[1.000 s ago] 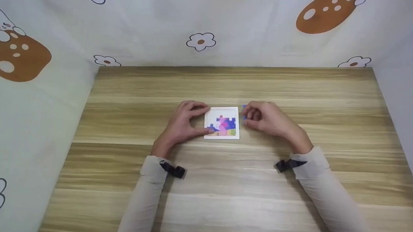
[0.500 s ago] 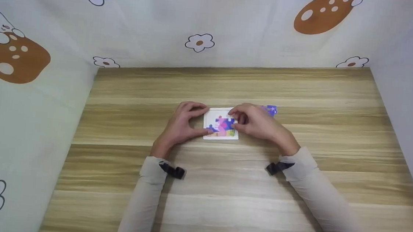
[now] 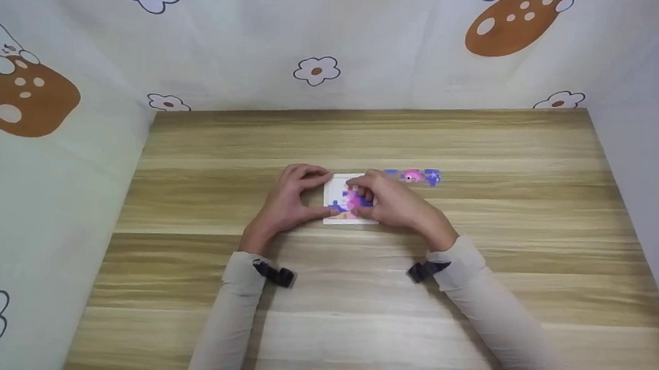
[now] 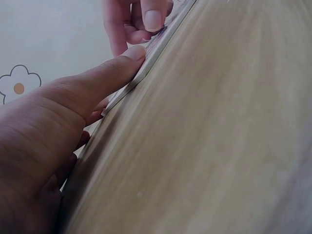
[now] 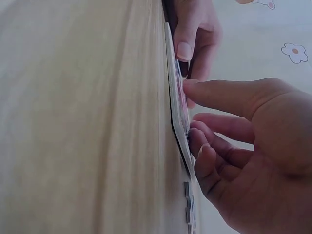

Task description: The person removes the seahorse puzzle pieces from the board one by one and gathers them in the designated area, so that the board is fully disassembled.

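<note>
The puzzle tray (image 3: 350, 222), a square with a white rim, lies flat on the wood-grain surface (image 3: 343, 304), between the two hands; the left hand (image 3: 285, 196) holds it at its left side, the thumb laid across the tray's near left part and the bent fingers at its far left corner, with a wide gap between thumb and forefinger; the right hand (image 3: 400, 203) is over the tray's right half, its fingers bent, thumb and forefinger parted, the thumb on the pink part of the picture; I cannot tell whether it pinches a piece, as its own fingers hide that spot. Inside the tray, a blue piece (image 3: 338, 205) shows near the left thumb, and pink pieces (image 3: 352, 197) show just beside the right fingertips; the tray's far left part shows white. Loose pieces (image 3: 412, 176) in blue, pink and purple lie in a row on the surface, past the tray's far right corner; pale sleeves (image 3: 236, 319) reach in from the tray's near side, a black wrist device (image 3: 274, 272) on each; well beyond the tray stands a pale patterned backdrop (image 3: 234, 48).
</note>
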A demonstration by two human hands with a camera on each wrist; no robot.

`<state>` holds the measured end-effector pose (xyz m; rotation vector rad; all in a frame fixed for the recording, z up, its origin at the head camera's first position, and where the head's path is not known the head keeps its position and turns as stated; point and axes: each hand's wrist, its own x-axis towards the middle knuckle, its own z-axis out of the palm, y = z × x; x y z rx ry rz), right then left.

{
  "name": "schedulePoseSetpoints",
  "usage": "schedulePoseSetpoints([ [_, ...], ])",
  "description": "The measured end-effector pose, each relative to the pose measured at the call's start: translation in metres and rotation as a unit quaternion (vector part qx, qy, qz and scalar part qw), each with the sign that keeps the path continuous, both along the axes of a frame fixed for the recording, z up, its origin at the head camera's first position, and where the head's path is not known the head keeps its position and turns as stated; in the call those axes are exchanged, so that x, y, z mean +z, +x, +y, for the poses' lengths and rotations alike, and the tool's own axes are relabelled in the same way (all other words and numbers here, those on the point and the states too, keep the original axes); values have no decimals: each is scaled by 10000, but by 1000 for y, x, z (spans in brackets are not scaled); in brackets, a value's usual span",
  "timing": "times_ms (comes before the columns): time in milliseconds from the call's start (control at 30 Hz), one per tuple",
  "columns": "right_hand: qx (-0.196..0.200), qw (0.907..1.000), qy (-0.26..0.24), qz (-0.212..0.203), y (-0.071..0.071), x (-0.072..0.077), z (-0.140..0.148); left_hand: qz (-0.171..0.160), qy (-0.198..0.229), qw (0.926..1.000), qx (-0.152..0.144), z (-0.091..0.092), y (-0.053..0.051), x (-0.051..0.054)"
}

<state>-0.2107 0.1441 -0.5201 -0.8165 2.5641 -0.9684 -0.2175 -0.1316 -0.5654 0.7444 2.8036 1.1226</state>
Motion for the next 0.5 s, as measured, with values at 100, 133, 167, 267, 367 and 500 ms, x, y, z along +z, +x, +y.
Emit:
schedulePoseSetpoints([
  [100, 16, 10000, 46, -13, 1, 0, -1, -4, 43, 10000, -7, -1, 0, -1],
  [133, 23, 10000, 55, 12, 2, 0, -1, -10, 59, 10000, -5, -1, 0, -1],
  [167, 32, 10000, 64, 44, 2, 0, -1, -9, 68, 10000, -2, -1, 0, -1],
  [267, 62, 9999, 88, 125, 2, 0, 0, -25, 96, 10000, 10, -1, 1, -1],
  [367, 81, 9998, 93, 157, 1, 0, 0, -28, 94, 10000, 15, 0, 0, -1],
  [500, 63, 9998, 90, 145, 1, -1, 1, -14, 93, 10000, 5, 0, 0, -1],
])
